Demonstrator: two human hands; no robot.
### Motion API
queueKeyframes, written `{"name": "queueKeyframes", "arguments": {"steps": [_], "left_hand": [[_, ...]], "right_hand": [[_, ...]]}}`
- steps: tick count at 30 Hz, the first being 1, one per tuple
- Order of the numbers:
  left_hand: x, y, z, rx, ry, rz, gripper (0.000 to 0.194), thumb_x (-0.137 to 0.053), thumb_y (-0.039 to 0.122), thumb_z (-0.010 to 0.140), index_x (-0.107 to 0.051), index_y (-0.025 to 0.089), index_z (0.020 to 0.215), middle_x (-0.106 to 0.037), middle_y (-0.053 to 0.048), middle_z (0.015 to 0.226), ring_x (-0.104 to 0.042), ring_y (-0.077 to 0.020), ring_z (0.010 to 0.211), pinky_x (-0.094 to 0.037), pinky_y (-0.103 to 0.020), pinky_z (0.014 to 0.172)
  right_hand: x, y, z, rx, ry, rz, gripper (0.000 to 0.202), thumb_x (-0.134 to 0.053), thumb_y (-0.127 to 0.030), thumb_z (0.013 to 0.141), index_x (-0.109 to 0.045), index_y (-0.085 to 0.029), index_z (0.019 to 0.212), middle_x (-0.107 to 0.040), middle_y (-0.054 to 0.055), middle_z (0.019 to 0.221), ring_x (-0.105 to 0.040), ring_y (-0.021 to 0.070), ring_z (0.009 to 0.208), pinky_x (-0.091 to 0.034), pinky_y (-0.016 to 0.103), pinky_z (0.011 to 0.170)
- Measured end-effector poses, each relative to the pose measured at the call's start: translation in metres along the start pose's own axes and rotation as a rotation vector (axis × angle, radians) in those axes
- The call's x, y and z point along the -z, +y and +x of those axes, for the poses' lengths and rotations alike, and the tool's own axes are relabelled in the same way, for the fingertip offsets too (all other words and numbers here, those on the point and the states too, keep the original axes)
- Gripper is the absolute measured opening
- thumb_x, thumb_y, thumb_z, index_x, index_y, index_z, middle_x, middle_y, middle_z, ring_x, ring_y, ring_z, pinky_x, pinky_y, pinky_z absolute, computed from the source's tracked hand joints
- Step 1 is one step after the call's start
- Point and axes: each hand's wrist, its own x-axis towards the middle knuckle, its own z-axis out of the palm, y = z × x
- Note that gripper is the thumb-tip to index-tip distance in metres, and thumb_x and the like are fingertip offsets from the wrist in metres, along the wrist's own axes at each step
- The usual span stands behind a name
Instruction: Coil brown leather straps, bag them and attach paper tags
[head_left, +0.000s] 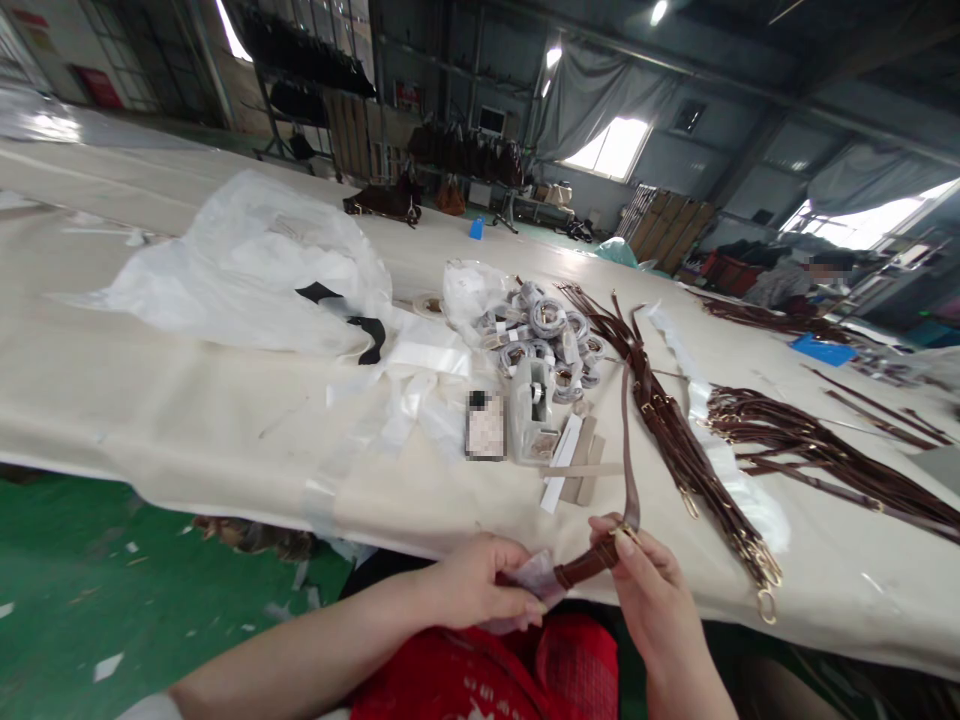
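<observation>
A brown leather strap (587, 568) with a gold-coloured buckle is stretched between my two hands at the table's near edge. My left hand (487, 585) pinches its left end, which is covered by clear plastic wrap (538, 578). Around the buckle close the fingers of my right hand (651, 580). From there the strap's thin part (629, 450) runs away over the table. Beyond my hands lie a tape dispenser (534, 410), flat white and grey strips (574, 465) and a phone-like object (485, 425). Several wrapped, coiled straps (547, 318) are heaped behind the dispenser.
Long brown straps with gold clasps (675, 445) lie to the right, and another bundle (817, 450) lies farther right. Crumpled clear plastic (262, 265) covers part of the left side of the cream-covered table (187, 420). A person (787, 280) is at the far right.
</observation>
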Motion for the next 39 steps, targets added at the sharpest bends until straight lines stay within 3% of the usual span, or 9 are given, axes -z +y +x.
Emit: {"name": "queueKeyframes", "arguments": {"steps": [3,8,13,18,24,27,32,35,39], "left_hand": [[0.003,0.007,0.0,-0.029,-0.007,0.014,0.045,-0.077,0.055,0.068,-0.072,0.014,0.086,-0.07,-0.003,0.074,-0.058,-0.0136,0.06,-0.045,-0.023,0.058],[0.006,0.005,-0.001,-0.049,0.007,0.048,0.044,-0.077,0.057,0.068,-0.068,0.014,0.077,-0.068,-0.002,0.07,-0.059,-0.0135,0.059,-0.046,-0.024,0.058],[0.002,-0.002,0.0,0.041,0.026,0.119,0.047,-0.07,0.061,0.073,-0.069,0.015,0.079,-0.064,-0.001,0.063,-0.054,-0.0119,0.049,-0.042,-0.022,0.05],[0.0,-0.008,0.006,-0.029,0.103,0.089,0.045,-0.073,0.057,0.072,-0.071,0.013,0.076,-0.062,0.0,0.061,-0.048,-0.011,0.05,-0.037,-0.022,0.051],[-0.005,-0.003,0.012,-0.04,0.107,0.038,0.038,-0.074,0.051,0.069,-0.066,0.014,0.067,-0.051,0.004,0.048,-0.042,-0.0106,0.044,-0.031,-0.022,0.047],[-0.006,-0.002,0.015,-0.047,0.115,0.051,0.032,-0.075,0.044,0.066,-0.065,0.014,0.066,-0.055,0.003,0.051,-0.045,-0.0111,0.046,-0.033,-0.022,0.049],[-0.003,-0.003,0.013,-0.031,0.111,0.02,0.041,-0.076,0.051,0.064,-0.064,0.015,0.079,-0.055,0.004,0.058,-0.044,-0.0111,0.05,-0.034,-0.021,0.048],[-0.001,0.004,0.007,-0.068,0.062,0.125,0.043,-0.07,0.058,0.072,-0.061,0.016,0.073,-0.051,0.004,0.056,-0.042,-0.0103,0.049,-0.03,-0.02,0.047],[0.002,0.01,0.001,-0.122,-0.022,0.304,0.058,-0.044,0.065,0.092,-0.062,0.015,0.067,-0.057,-0.001,0.058,-0.049,-0.0126,0.05,-0.034,-0.021,0.049]], "right_hand": [[-0.006,0.015,0.0,-0.091,-0.087,-0.01,0.029,-0.09,-0.047,0.059,-0.083,-0.026,0.078,-0.08,0.006,0.084,-0.067,0.0214,0.081,-0.053,0.034,0.079],[-0.017,0.028,-0.001,-0.2,-0.207,0.019,0.031,-0.085,-0.048,0.068,-0.083,-0.022,0.084,-0.075,0.004,0.07,-0.062,0.0161,0.067,-0.051,0.029,0.068],[-0.023,0.021,0.01,-0.235,-0.021,0.195,0.037,-0.089,-0.048,0.06,-0.081,-0.019,0.081,-0.072,0.002,0.064,-0.059,0.0128,0.055,-0.049,0.024,0.054],[-0.017,0.023,0.016,-0.126,0.054,0.168,0.031,-0.094,-0.041,0.054,-0.08,-0.02,0.072,-0.074,0.002,0.061,-0.06,0.0119,0.056,-0.049,0.022,0.056],[-0.022,0.03,0.006,-0.041,-0.057,-0.095,0.033,-0.085,-0.047,0.066,-0.079,-0.017,0.079,-0.072,0.003,0.058,-0.059,0.016,0.051,-0.048,0.026,0.051],[-0.027,0.036,0.001,-0.021,-0.108,-0.126,0.035,-0.082,-0.05,0.07,-0.077,-0.016,0.078,-0.068,0.002,0.053,-0.058,0.0169,0.047,-0.046,0.027,0.048],[-0.015,0.028,0.002,-0.013,-0.012,-0.107,0.039,-0.083,-0.053,0.066,-0.079,-0.016,0.078,-0.072,0.005,0.057,-0.06,0.0193,0.053,-0.049,0.029,0.053],[-0.004,0.016,0.006,0.021,0.116,-0.143,0.041,-0.087,-0.051,0.06,-0.081,-0.017,0.082,-0.075,0.006,0.067,-0.063,0.021,0.063,-0.051,0.03,0.061],[0.004,0.009,0.005,0.037,0.094,-0.148,0.036,-0.087,-0.049,0.062,-0.081,-0.017,0.079,-0.072,0.004,0.062,-0.058,0.0172,0.059,-0.047,0.028,0.058]]}}
